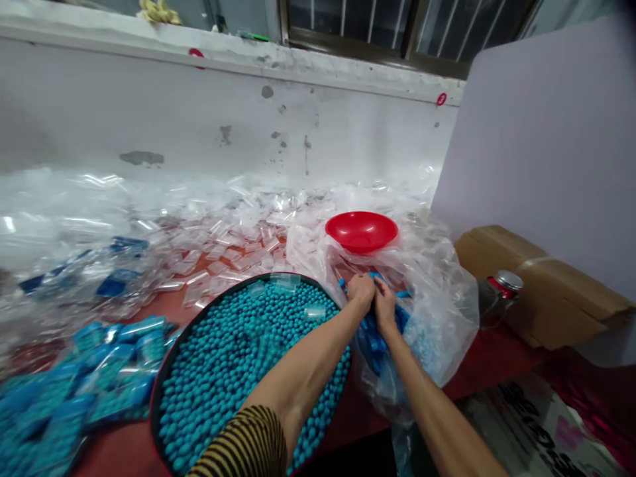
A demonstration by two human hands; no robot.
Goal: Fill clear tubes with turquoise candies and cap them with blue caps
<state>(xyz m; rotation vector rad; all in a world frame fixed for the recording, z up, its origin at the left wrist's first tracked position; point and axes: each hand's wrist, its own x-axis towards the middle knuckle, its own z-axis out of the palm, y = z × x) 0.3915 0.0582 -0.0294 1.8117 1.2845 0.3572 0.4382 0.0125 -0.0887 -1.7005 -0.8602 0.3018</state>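
My left hand (361, 290) and my right hand (384, 305) meet over the mouth of a large clear plastic bag (442, 324). The fingers of both are closed, and whatever they grip is hidden, though a bit of blue shows beside them. Shiny blue pieces (372, 341) fill the bag beneath my wrists; their kind is hard to make out. My left forearm crosses a big round tray (155, 397) full of small turquoise balls (223, 371). A few small clear plastic pouches (285, 281) lie on top of the balls.
A red bowl (362, 232) rests behind the bag. Many small clear pouches (238, 255) cover the red table behind the tray. Filled turquoise packets (106, 371) are heaped at left. At right are a metal-lidded jar (501, 291), a brown cardboard box (546, 285) and a pale panel (546, 146).
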